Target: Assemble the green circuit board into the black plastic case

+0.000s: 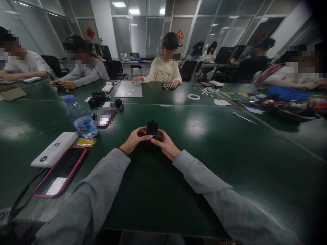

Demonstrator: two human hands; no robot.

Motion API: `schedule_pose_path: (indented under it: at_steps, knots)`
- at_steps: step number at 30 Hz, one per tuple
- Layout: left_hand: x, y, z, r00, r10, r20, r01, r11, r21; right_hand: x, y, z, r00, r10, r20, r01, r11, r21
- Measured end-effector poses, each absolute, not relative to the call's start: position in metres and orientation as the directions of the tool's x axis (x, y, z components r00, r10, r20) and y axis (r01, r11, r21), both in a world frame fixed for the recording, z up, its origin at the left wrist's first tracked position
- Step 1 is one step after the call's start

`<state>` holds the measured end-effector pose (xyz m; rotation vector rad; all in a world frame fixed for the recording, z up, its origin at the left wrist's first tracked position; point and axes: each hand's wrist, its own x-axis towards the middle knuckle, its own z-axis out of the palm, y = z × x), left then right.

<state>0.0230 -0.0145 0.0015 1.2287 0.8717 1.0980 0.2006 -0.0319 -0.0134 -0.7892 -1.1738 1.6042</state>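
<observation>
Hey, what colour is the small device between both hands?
The device is black, seen in the head view.

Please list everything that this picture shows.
device: one, black, centre
bottle: one, transparent, left
pack: one, white, left
phone: one, pink rim, beside pack
packet: one, yellow, beside bottle
gear: several, black, behind bottle
board: one, grey, ahead
ring: one, white, ahead
wrench: one, silver, right
cables: many, multicoloured, right
box: one, brown, far left
table: one, green, throughout
people: several, varied clothes, beyond
chairs: several, black, background
left grip: one, grey sleeve, on device
right grip: one, grey sleeve, on device
</observation>
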Motion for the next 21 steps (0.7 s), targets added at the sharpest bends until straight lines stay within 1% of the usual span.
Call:
schedule_pose_path:
  at_steps: [12,17,21]
  knots:
    - [0.024,-0.0124,0.0003,0.288,0.957,0.018,-0.152,0.027,0.988,0.197,-0.0368,-0.006,-0.301,0.954,0.017,-0.324,-0.085,-0.942]
    - [0.0228,-0.0116,0.0008,0.31,0.951,0.006,-0.222,0.067,0.973,0.1968,-0.0373,-0.0083,-0.309,0.95,0.032,-0.307,-0.068,-0.949]
    - [0.0238,-0.0115,-0.0015,0.28,0.96,0.017,-0.237,0.052,0.97,0.1967,-0.0372,-0.0091,-0.318,0.947,0.036,-0.285,-0.059,-0.957]
